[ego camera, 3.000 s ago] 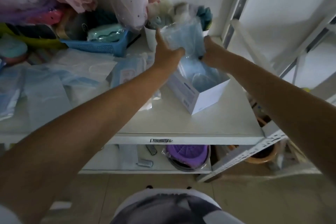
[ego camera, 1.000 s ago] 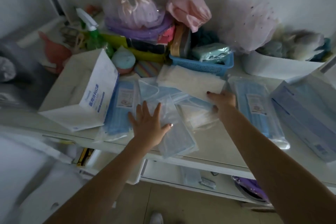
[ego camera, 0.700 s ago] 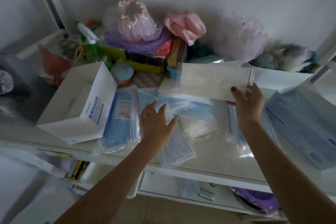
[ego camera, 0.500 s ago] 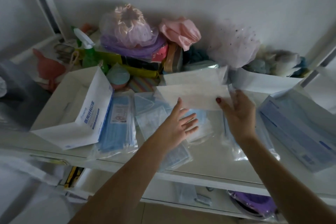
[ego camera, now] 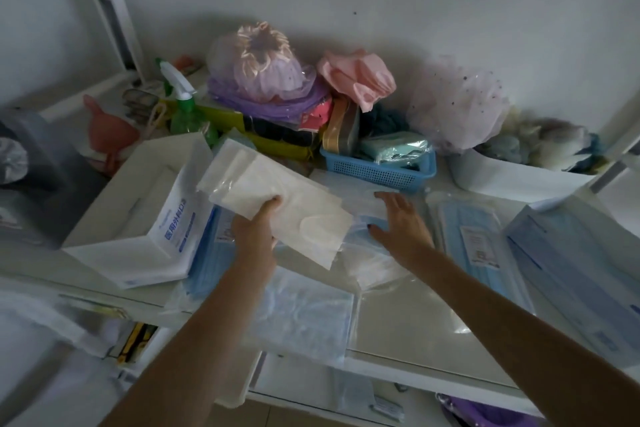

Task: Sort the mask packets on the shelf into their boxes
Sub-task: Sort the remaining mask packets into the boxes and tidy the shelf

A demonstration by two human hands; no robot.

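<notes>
1. The shelf [ego camera: 408, 319] lies under both hands, its bare white top showing below and right of the grip.
2. The blue box [ego camera: 585, 274] sits far right of the grip, well apart from it, open top up.
3. The white box [ego camera: 152, 204] stands just left of the grip, its open top facing up; the raised packets overhang its near right edge.
4. The white mask packets [ego camera: 277, 201] are held up off the shelf, fanned out above and to both sides of the grip. Their long axis runs diagonally, from upper left down to lower right.
5. The left hand [ego camera: 254, 230] is closed on the white mask packets, fingers curled over their lower edge.
6. The right hand [ego camera: 401, 222] is spread wide, palm down, just right of the grip, over blue mask packets [ego camera: 367, 222] on the shelf; whether it touches them I cannot tell.
</notes>
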